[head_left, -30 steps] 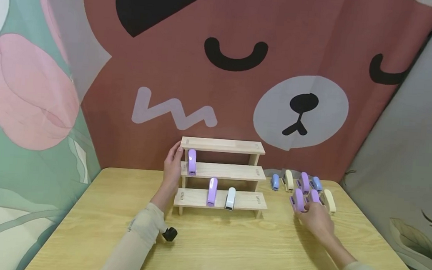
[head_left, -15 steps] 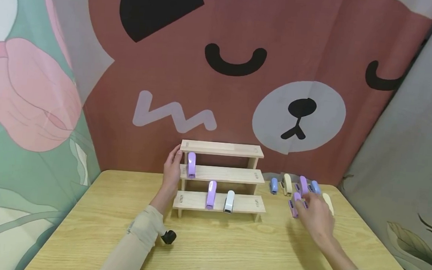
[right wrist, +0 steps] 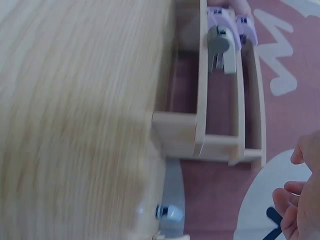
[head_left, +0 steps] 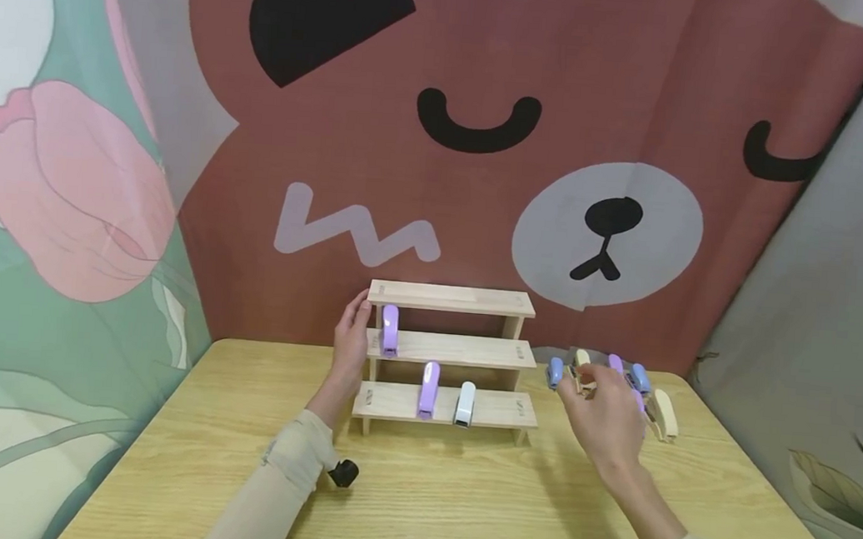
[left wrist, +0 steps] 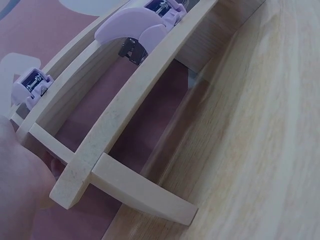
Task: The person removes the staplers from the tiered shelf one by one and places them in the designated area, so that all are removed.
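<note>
Well, the left hand (head_left: 349, 347) stands upright at the left side of the three-step wooden rack (head_left: 448, 348), its fingers and thumb holding the side near the top two boards; the left wrist view shows a fingertip behind the wood. The right hand (head_left: 604, 424) hangs over the right part of the table (head_left: 445, 508), well apart from the rack, its fingers loosely bent and spread from the thumb, with the gap between them showing nothing held. Just behind it, partly hidden, is a cluster of staplers: a blue stapler (head_left: 554, 372) nearest the rack, a cream one, purple ones and another blue one, while a long cream stapler (head_left: 665, 414) lies at the right end. On the rack, a purple stapler (head_left: 390, 330) stands at the left of the middle board; another purple stapler (head_left: 429, 390) and a white stapler (head_left: 465, 404) stand side by side, apart, on the lowest board. A small black device (head_left: 344, 473) sits at the left cuff. The table has pale wood grain, and behind it hangs a brown bear curtain (head_left: 473, 214), flanked by a green tulip curtain (head_left: 76, 194) and a grey leaf-patterned cloth (head_left: 818, 330).
</note>
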A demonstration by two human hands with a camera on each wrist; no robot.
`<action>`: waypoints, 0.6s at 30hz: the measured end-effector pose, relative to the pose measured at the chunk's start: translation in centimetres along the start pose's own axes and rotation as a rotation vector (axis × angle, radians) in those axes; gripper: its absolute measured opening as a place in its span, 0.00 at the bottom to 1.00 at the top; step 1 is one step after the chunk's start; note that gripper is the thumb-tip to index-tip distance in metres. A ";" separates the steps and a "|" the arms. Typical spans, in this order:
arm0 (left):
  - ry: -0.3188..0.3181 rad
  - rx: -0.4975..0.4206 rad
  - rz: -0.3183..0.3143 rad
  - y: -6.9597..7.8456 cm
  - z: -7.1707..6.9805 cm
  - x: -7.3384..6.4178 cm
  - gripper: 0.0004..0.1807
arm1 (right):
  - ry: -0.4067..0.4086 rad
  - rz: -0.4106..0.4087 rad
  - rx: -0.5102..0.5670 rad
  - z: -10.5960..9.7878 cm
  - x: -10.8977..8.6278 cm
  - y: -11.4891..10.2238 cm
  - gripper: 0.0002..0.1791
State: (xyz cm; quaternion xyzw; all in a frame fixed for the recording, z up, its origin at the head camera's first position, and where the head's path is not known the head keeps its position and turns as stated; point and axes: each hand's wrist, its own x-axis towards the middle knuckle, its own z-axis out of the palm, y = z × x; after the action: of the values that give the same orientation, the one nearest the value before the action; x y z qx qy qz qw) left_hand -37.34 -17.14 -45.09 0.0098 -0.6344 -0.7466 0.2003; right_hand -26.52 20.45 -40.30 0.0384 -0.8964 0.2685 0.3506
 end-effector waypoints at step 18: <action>0.012 -0.006 0.021 -0.4 0.1 0.2 0.29 | -0.085 0.005 0.191 4.5 0.3 -7.7 0.14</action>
State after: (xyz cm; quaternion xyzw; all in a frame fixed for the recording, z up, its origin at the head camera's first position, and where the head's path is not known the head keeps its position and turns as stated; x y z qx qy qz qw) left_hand -37.67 -17.07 -45.36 0.0070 -0.6308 -0.7464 0.2120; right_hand -27.52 11.60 -39.34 0.0808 -0.8808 0.3516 0.3065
